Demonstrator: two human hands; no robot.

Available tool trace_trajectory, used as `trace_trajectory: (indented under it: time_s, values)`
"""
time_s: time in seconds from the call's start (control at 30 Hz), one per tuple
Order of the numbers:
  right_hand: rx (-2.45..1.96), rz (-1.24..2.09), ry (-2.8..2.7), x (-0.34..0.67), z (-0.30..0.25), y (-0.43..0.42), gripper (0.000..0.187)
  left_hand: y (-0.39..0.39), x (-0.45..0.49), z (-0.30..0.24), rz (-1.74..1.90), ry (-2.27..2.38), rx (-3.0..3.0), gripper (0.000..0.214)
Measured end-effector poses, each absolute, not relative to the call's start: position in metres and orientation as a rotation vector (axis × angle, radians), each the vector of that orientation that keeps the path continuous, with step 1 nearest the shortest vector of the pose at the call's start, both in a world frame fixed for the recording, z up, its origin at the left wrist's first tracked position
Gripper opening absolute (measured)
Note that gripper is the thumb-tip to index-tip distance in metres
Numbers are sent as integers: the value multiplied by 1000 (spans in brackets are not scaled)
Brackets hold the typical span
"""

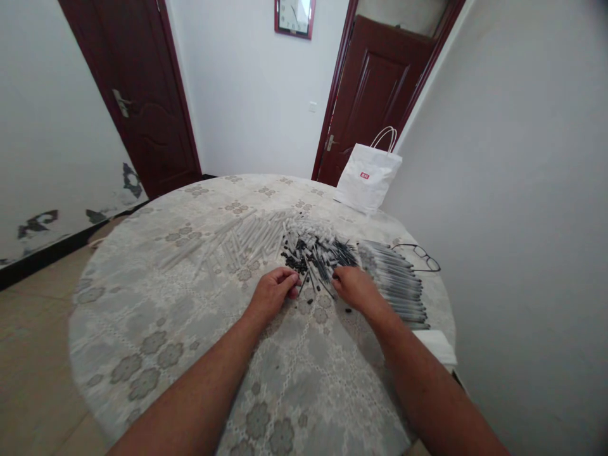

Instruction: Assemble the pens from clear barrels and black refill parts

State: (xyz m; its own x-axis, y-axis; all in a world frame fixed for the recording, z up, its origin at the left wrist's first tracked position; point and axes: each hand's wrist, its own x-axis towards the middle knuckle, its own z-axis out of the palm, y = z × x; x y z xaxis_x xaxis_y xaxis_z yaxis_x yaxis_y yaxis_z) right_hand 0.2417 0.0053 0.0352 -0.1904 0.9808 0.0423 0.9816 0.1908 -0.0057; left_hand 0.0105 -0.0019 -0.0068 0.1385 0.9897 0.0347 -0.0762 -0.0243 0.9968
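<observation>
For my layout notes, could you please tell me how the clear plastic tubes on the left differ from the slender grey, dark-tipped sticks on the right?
The clear plastic tubes look pale and see-through, while the grey, dark-tipped sticks look darker. The tubes spread loosely at differing angles, whereas the sticks lie side by side in a row. Both are slender and straight.

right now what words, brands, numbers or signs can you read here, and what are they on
Nothing reads clearly enough to quote.
White bag: pale characters on a red label, too small to read.
Wall clock: numerals on its dial, too small and blurred to quote surely.
</observation>
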Motion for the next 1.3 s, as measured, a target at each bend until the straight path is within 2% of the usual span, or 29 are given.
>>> trace_trajectory:
  time_s: [0.13, 0.37, 0.67, 0.87, 1.07, 1.3]
  values:
    - [-2124, -87, -2304, 225, 19, 9, 29, -1, 11, -9, 1163, 1020, 1227, 34]
    - [-2119, -92, -2178, 217, 10, 10, 26, -2, 12, -8, 1173, 1022, 1199, 33]
    - [-1768, 126, -2074, 222, -5, 14, 25, -2, 13, -7, 1180, 1020, 1210, 33]
    - [-1569, 129, -2042, 223, 2, 3, 27, -1, 13, -12, 1190, 1002, 1160, 32]
    - [-1327, 148, -2240, 214, 8, -10, 27, -4, 13, -6, 1217, 1010, 1133, 45]
    - [-1208, 243, -2312, 205, 5, -17, 22, -4, 12, -7, 1244, 970, 1058, 38]
